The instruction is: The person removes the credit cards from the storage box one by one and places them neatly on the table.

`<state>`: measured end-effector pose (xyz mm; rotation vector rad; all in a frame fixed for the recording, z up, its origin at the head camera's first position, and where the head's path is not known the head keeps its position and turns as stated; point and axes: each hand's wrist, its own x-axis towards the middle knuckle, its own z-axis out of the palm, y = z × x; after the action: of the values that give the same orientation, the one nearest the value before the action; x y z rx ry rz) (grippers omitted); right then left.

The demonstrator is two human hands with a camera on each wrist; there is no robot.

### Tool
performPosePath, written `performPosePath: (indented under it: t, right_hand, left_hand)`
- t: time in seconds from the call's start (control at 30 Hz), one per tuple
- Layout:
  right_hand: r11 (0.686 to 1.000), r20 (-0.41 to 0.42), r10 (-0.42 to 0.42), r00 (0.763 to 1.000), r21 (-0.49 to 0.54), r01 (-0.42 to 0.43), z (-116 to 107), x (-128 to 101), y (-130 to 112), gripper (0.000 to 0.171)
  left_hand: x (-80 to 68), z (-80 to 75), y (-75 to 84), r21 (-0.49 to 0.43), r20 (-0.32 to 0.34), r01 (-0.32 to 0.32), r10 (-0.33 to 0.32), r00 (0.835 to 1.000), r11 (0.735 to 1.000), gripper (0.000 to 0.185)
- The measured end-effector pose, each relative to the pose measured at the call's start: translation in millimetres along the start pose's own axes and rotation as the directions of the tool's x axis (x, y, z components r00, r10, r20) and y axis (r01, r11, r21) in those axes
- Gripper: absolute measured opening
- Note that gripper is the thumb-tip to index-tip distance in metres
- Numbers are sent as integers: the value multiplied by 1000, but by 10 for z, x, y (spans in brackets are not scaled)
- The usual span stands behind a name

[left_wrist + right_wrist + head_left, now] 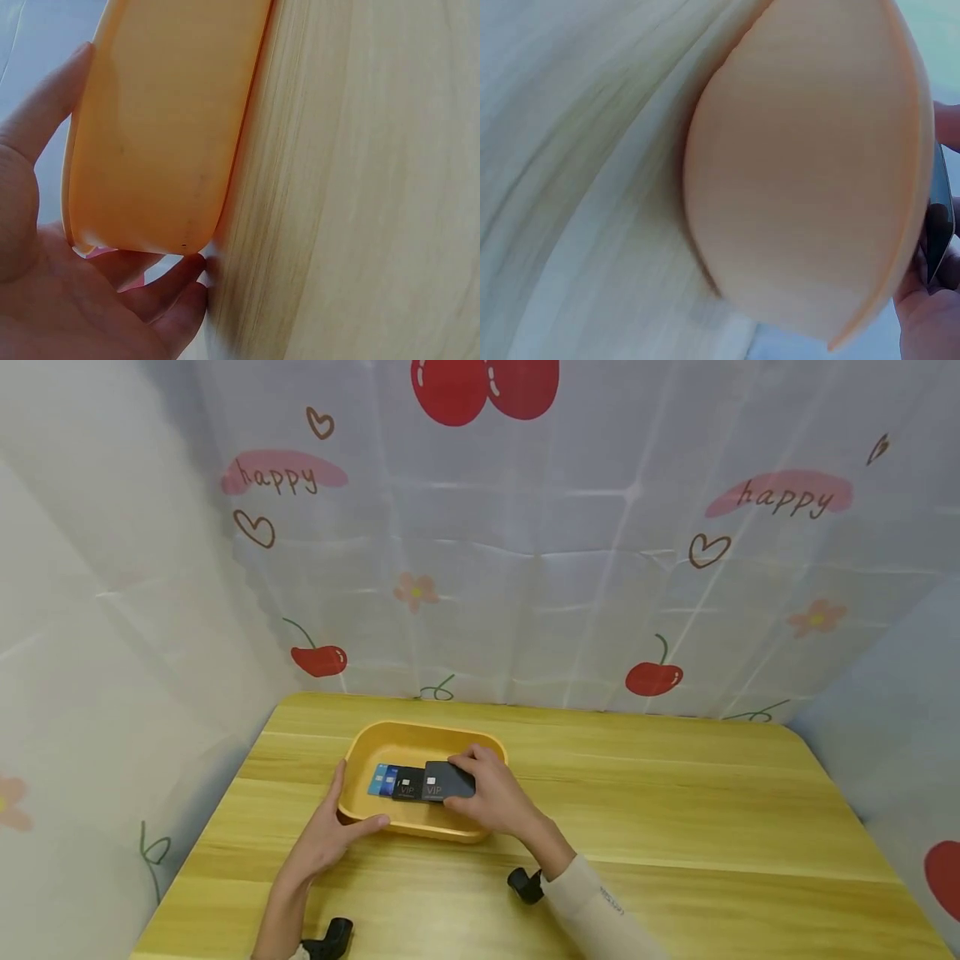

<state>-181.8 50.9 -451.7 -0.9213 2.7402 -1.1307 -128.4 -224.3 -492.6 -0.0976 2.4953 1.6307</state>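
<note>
A shallow yellow plastic basin (416,825) stands on the table toward the left. My left hand (326,835) holds its near left corner, thumb along the front rim and fingers at the left side; the left wrist view shows the fingers bent around the corner of the basin (165,120). Over the basin's right part, my right hand (495,789) grips a dark grey VIP card (452,781) by its edges. Left of it, overlapping in a row, lie a black VIP card (407,783), a blue card (388,781) and a light blue card (377,780). In the right wrist view the basin wall (802,165) hides most of the hand.
The wood-grain table (675,810) reaches back to a pale curtain (525,593) printed with cherries, hearts and flowers. More curtain hangs at both sides. A black wrist device (330,939) sits at the left wrist, another (524,886) at the right.
</note>
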Motion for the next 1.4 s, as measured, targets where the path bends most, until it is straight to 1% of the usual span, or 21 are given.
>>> performPosePath:
  t: [0.07, 0.27, 0.53, 0.7, 0.8, 0.97, 1.2, 1.4]
  right_hand:
    - [1000, -8, -10, 1000, -16, 9, -27, -51, 31, 56]
    - [1000, -27, -30, 999, -6, 30, -92, -177, 93, 54]
    - [999, -54, -23, 998, 26, 24, -173, -256, 157, 54]
    - [999, -74, -45, 996, 12, 46, -208, -299, 203, 53]
    - [998, -82, -53, 995, 23, 55, -240, -330, 224, 53]
    - [999, -82, -38, 996, 28, 41, -281, -371, 261, 53]
    - [1000, -108, -15, 994, 8, 16, -311, -455, 356, 54]
    - [1000, -102, 17, 995, 27, -15, -341, -536, 439, 53]
  left_hand:
    - [8, -2, 0, 2, -3, -3, 3, 1000, 1000, 117]
    - [21, -2, 5, 5, -4, -5, 5, 1000, 1000, 118]
    - [1, -4, -2, -11, -6, -2, 2, 1000, 1000, 117]
    - [-23, -1, 4, -32, -7, -11, 10, 1000, 999, 117]
    - [-14, 1, -3, -37, -7, -15, 15, 1000, 999, 116]
    - [6, -2, -16, -32, -10, -6, 6, 1000, 999, 116]
    - [-1, 0, -9, -27, -8, -7, 7, 1000, 1000, 117]
    - [-8, 5, -15, -39, -3, -3, 2, 1000, 999, 118]
